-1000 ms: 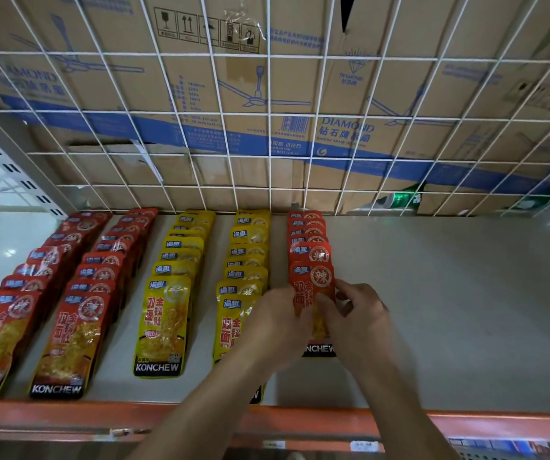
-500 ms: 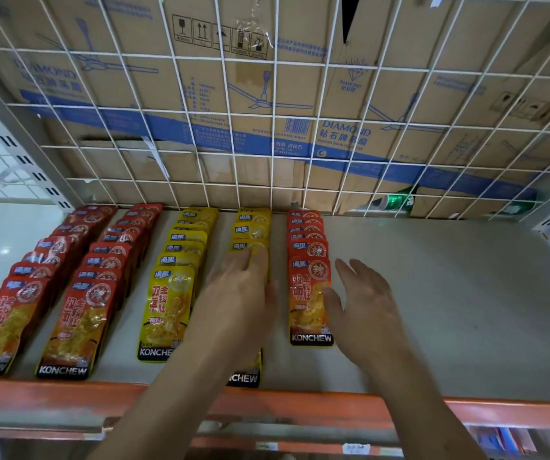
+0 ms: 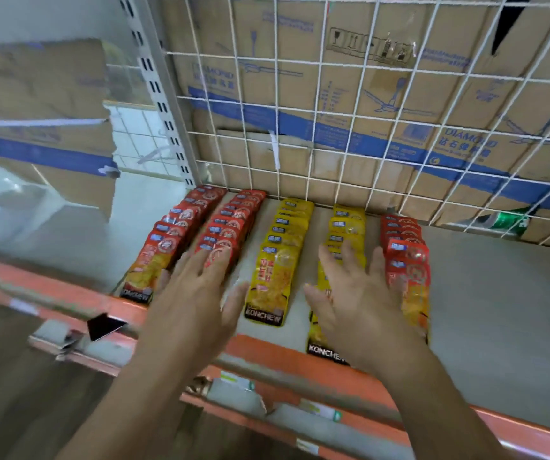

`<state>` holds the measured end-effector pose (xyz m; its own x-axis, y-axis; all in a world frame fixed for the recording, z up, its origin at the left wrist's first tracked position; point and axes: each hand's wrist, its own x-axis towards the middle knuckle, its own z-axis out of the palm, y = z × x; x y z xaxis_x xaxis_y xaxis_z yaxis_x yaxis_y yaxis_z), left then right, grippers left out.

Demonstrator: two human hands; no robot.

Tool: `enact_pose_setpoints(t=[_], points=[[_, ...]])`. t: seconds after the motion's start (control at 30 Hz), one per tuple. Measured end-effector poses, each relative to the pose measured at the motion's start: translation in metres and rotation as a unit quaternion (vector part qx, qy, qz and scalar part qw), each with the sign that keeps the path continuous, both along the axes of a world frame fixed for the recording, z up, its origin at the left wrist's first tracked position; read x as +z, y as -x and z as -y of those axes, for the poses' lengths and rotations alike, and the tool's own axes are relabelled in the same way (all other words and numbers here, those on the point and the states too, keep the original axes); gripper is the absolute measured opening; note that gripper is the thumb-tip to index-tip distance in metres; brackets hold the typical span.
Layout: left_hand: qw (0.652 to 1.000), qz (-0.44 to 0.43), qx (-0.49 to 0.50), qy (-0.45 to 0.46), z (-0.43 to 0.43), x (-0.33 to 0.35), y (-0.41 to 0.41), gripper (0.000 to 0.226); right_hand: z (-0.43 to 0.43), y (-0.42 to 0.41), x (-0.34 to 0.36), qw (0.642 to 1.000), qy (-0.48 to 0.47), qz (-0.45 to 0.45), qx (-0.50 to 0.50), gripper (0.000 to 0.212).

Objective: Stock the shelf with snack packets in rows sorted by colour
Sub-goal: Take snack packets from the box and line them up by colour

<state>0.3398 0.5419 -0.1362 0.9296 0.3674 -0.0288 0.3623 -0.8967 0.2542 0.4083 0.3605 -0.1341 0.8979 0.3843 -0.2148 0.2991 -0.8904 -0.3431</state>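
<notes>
KONCHEW stands in white on the black bottom strip of the front yellow packet (image 3: pixel 272 283), and again on the neighbouring yellow packet (image 3: pixel 326 350) (its last letters covered). DIAMOND is printed in blue on the cardboard box (image 3: pixel 466 104).

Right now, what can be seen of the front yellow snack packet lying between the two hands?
The front yellow snack packet is a glossy, flat plastic pouch with a small blue label at the top, red characters down its left side and a black KONCHEW band at the bottom. It lies lengthwise on the pale shelf board, band toward the orange front rail, top overlapping the next packet. The left hand and right hand do not grip it.
</notes>
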Motion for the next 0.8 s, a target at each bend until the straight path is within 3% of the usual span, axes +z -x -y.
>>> enact_pose_setpoints(t=[0.1,0.17,0.4,0.63,0.8], points=[[1.000,0.015,0.011,0.003,-0.032,0.008,0.024,0.072,-0.034,0.016,0.007,0.999,0.026,0.002,0.031,0.061],[1.000,0.020,0.022,0.000,-0.057,0.014,0.041,0.062,-0.059,0.029,0.012,0.998,0.035,0.000,0.044,0.061],[0.995,0.054,0.011,-0.078,-0.161,0.034,0.091,0.064,-0.160,0.067,0.039,0.994,0.061,0.054,0.072,0.060],[0.984,0.116,0.025,-0.130,-0.252,0.060,0.129,0.062,-0.257,0.105,0.079,0.977,0.033,0.156,0.138,0.059],[0.980,0.159,0.055,-0.104,-0.294,0.093,0.146,0.059,-0.307,0.124,0.114,0.964,0.014,0.197,0.180,0.058]])
